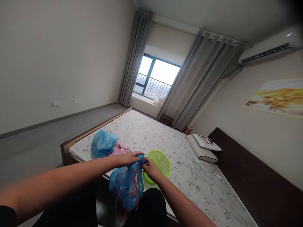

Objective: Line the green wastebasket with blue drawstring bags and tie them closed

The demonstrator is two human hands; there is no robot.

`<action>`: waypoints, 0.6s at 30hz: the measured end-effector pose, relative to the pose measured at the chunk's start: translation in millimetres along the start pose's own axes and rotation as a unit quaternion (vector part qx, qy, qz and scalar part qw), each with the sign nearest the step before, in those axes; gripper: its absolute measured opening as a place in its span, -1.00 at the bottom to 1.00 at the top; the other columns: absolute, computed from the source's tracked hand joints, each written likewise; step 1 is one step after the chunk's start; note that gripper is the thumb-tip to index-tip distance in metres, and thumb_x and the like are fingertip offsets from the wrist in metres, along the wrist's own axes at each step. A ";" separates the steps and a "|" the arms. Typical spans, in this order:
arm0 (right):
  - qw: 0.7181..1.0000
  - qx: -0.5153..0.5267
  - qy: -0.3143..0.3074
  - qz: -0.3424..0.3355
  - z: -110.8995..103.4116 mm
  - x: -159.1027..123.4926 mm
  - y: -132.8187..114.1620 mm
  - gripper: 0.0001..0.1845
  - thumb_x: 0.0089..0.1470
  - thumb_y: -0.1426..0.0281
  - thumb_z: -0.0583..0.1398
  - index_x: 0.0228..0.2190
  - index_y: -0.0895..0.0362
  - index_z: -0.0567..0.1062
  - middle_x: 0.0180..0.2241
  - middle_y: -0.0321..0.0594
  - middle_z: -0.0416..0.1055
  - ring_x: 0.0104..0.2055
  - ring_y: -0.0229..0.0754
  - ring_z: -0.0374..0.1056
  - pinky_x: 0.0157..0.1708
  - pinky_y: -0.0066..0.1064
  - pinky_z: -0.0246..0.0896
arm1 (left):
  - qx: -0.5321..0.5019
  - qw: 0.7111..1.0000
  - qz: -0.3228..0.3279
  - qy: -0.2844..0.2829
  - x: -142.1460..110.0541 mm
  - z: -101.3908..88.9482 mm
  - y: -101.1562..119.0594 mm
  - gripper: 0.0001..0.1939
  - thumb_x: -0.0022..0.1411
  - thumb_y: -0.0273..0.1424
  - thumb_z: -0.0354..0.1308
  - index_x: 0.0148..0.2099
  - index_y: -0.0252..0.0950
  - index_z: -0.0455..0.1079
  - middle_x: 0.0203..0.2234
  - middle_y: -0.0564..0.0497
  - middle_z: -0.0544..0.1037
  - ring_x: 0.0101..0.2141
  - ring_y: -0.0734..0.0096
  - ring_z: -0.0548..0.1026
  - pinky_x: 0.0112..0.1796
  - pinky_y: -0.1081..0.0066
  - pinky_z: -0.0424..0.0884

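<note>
The left hand is closed around the gathered top of a blue drawstring bag, with the fingers curled over the fabric. The right hand is also closed, pinching the same gathered top from the opposite side; its fingertips are partly hidden in the folds. The bag hangs from both hands at the near edge of the mattress, above the person's dark trousers. Red cords trail down its front.

A round green plastic basket lies on the mattress just beside the right hand, partly behind the bag. A pale blue plastic bag rests at the mattress edge to the left of the hands. It touches a pink cloth, which lies just beyond the left wrist.

The mattress is white with a printed letter pattern and sits on a wooden frame. Two white cushions lie together at its right side, near a dark headboard. Grey curtains flank a window with a balcony railing beyond. An air conditioner is mounted high on the right wall, above a poster.
</note>
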State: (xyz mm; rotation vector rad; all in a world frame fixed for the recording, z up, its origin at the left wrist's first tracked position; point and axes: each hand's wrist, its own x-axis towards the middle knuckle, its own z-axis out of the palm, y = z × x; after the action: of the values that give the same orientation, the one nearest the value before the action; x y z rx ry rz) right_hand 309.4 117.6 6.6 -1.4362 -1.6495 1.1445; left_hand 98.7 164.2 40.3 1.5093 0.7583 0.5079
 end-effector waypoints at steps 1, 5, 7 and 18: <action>1.000 -0.009 0.010 0.003 -6.7 -1.1 -13.4 -0.68 0.08 0.36 0.19 -0.09 0.12 0.47 -0.20 -0.19 0.47 -0.26 -0.15 0.44 -0.27 -0.32 0.39 | -0.006 1.000 -0.008 -0.007 -4.3 -0.7 10.8 -0.25 0.25 -0.09 0.22 0.42 -0.19 0.25 -0.19 -0.08 0.64 -0.48 0.36 0.49 -0.44 0.41 0.38; 0.997 -0.023 0.071 -0.035 -24.3 -7.4 -55.9 -0.81 0.13 0.37 0.14 -0.19 0.08 0.47 -0.36 -0.32 0.38 -0.41 -0.26 0.31 -0.42 -0.45 0.22 | 0.014 0.998 0.022 0.065 -24.2 -12.7 31.7 -0.37 0.27 -0.04 0.19 0.30 -0.18 0.39 -0.20 -0.08 0.66 -0.37 0.32 0.54 -0.43 0.45 0.38; 0.993 -0.036 0.102 -0.043 -29.4 -11.7 -69.9 -0.80 0.18 0.33 0.12 -0.16 0.05 0.47 -0.38 -0.34 0.36 -0.43 -0.25 0.29 -0.42 -0.43 0.20 | 0.001 0.996 0.025 0.090 -33.6 -20.7 31.8 -0.45 0.23 -0.05 0.24 0.17 -0.23 0.48 -0.24 -0.08 0.67 -0.33 0.32 0.55 -0.43 0.48 0.36; 0.901 -0.157 0.359 -0.186 19.0 -30.6 -83.9 -0.68 0.16 0.33 0.25 -0.03 0.03 0.46 -0.03 -0.06 0.41 0.06 0.03 0.33 0.10 -0.04 0.26 | -0.240 0.963 -0.008 0.123 -50.3 -33.8 30.2 -0.47 0.09 0.05 0.37 -0.19 -0.30 0.37 -0.44 0.07 0.57 -0.72 0.74 0.17 -0.63 0.57 0.06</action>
State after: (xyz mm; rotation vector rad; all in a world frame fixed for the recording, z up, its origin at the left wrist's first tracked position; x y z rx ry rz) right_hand 263.9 82.8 77.8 -1.4071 -1.4894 0.0886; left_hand 44.9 152.3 79.7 0.9984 0.7699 0.8132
